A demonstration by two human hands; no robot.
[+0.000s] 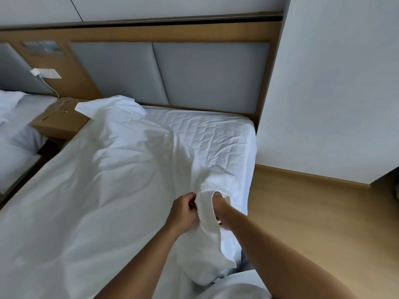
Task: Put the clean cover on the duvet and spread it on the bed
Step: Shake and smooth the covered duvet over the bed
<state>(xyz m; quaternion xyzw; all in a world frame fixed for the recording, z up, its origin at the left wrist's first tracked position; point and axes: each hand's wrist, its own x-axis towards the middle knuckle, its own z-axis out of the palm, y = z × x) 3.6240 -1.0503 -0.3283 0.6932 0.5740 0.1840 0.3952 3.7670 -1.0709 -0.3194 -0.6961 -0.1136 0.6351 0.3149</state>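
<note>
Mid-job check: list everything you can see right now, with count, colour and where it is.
bed: one, white quilted top bare at the head end, centre
duvet cover: one, white, crumpled across the bed
headboard: one, grey padded panels in a wooden frame, behind the bed
nightstand: one, wooden, between the two beds
cable: one, white, from wall plug down to nightstand
second bed: one, white, far left
floor: wooden, right of the bed
left hand: pinches the cover's edge
right hand: reaches into the cover, fingers mostly hidden
</note>
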